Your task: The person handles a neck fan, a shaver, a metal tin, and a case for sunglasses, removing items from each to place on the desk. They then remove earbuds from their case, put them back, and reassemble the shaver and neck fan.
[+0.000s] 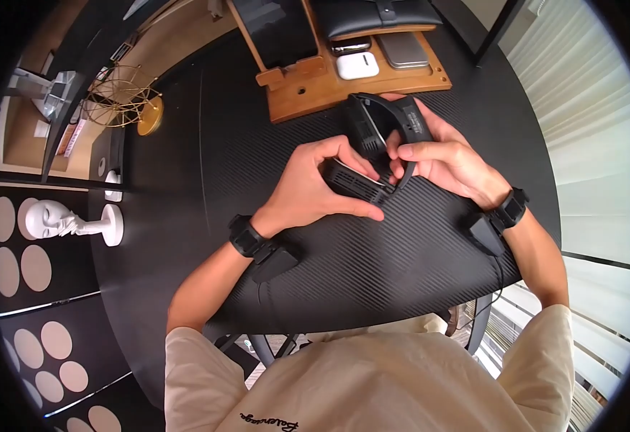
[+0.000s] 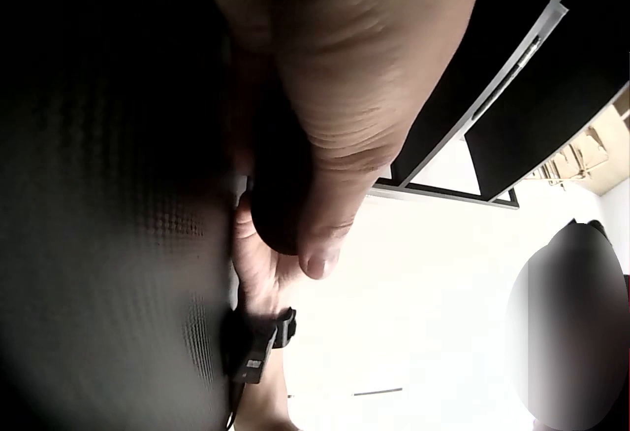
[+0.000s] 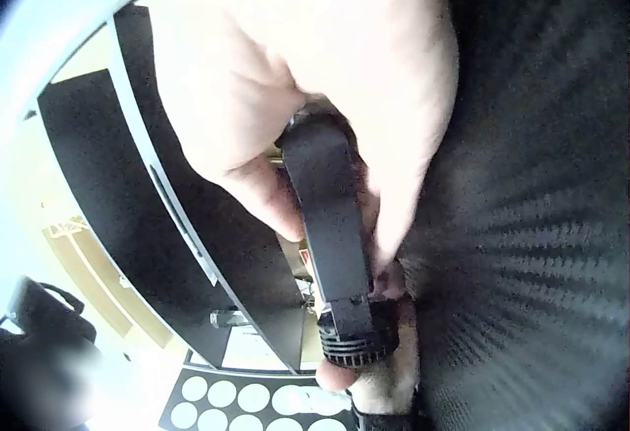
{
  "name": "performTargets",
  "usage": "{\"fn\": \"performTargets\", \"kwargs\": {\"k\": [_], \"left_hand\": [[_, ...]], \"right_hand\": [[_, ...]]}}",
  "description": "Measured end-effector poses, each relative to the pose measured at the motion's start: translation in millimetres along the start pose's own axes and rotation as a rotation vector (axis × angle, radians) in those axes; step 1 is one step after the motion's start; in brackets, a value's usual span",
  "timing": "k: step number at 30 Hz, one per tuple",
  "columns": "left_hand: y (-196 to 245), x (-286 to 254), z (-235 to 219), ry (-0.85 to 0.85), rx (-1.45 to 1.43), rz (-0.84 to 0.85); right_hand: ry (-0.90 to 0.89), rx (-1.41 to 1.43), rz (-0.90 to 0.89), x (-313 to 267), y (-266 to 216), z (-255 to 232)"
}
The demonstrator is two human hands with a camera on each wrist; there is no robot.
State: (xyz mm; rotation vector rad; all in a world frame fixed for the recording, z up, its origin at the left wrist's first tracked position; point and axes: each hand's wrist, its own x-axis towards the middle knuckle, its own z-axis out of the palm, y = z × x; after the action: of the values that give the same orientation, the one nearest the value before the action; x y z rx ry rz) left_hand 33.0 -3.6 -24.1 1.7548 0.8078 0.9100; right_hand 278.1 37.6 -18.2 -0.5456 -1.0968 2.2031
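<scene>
A black device (image 1: 367,128) with slotted housings and a curved band hangs between both hands over the desk; its exact kind cannot be told. My left hand (image 1: 300,183) grips the lower slotted housing (image 1: 351,181), fingertips on its inner side and thumb along the near edge. The right hand (image 1: 453,160) pinches the band's right side, where small print shows, with its thumb across the front. In the right wrist view, the band (image 3: 330,195) runs down from the right hand to a ribbed end. Seen from the left wrist, the device is mostly a dark shape (image 2: 281,180) behind the thumb.
Beyond the hands, a wooden organizer (image 1: 286,104) on the black desk (image 1: 243,158) bears a phone (image 1: 279,29), a white earbud case (image 1: 358,65), a grey box (image 1: 403,50) and a black pouch (image 1: 372,16). A gold wire ornament (image 1: 124,97) and a white face sculpture (image 1: 56,219) stand left.
</scene>
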Motion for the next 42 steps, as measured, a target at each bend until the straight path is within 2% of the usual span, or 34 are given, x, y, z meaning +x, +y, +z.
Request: {"fn": "performTargets", "kwargs": {"k": [2, 6, 12, 15, 22, 24, 28, 30, 35, 37, 42], "left_hand": [[-0.8, 0.1, -0.1, -0.012, 0.004, 0.007], [-4.6, -2.1, 2.9, -0.081, -0.002, -0.016], [1.4, -2.5, 1.7, -0.153, -0.092, -0.101], [1.6, -2.9, 2.2, -0.170, -0.064, -0.079], [-2.7, -2.2, 1.6, -0.138, -0.086, -0.055], [-4.1, -0.5, -1.7, -0.065, -0.076, -0.066], [-4.6, -0.3, -0.9, -0.073, -0.069, -0.095], [-7.2, -0.5, 0.8, -0.077, -0.094, -0.035], [-4.2, -3.1, 3.9, -0.058, -0.111, -0.036], [-4.5, -2.7, 3.4, -0.013, -0.087, -0.011], [-6.4, -4.0, 6.2, -0.001, -0.049, -0.011]], "right_hand": [[0.078, -0.064, 0.009, 0.8, -0.1, 5.7], [0.038, -0.133, 0.000, 2.4, 2.7, 5.5], [0.075, -0.084, 0.093, 4.4, -6.3, 4.8], [0.071, -0.073, 0.118, 4.9, -5.6, 1.1], [0.090, -0.112, 0.093, 4.0, -9.5, -2.6], [0.204, -0.088, 0.014, 1.8, -11.0, 0.1], [0.199, -0.060, 0.012, 1.8, -7.0, -4.8], [0.188, -0.061, 0.020, 1.9, -5.4, -4.8], [0.155, 0.034, 0.034, -0.5, 7.7, 15.9], [0.207, 0.028, 0.010, -0.1, 10.0, 17.4], [0.207, 0.003, 0.036, 0.8, 8.8, 15.4]]}}
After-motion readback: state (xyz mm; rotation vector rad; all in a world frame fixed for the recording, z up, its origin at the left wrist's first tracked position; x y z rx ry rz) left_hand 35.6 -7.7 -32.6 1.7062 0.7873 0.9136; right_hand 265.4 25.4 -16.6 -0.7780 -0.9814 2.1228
